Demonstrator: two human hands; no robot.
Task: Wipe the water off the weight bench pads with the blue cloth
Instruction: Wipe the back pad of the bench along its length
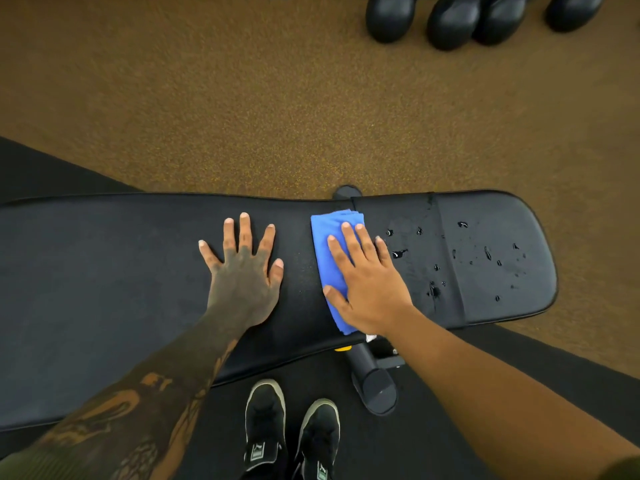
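A black weight bench runs left to right below me, with a long back pad (104, 289) and a shorter seat pad (502, 220) on the right. Water drops (434, 291) lie scattered over the seat pad. The folded blue cloth (325, 237) lies flat at the right end of the long pad, beside the gap between the pads. My right hand (367, 282) presses flat on the cloth, fingers spread. My left hand (244, 268) rests flat on the long pad, fingers apart, just left of the cloth and holding nothing.
Several black dumbbell heads (453, 22) stand on the brown speckled floor (277, 98) at the far right. The bench's black foot bar (375, 386) sticks out toward me beside my black shoes (291, 434). A black mat (554, 375) lies under the bench.
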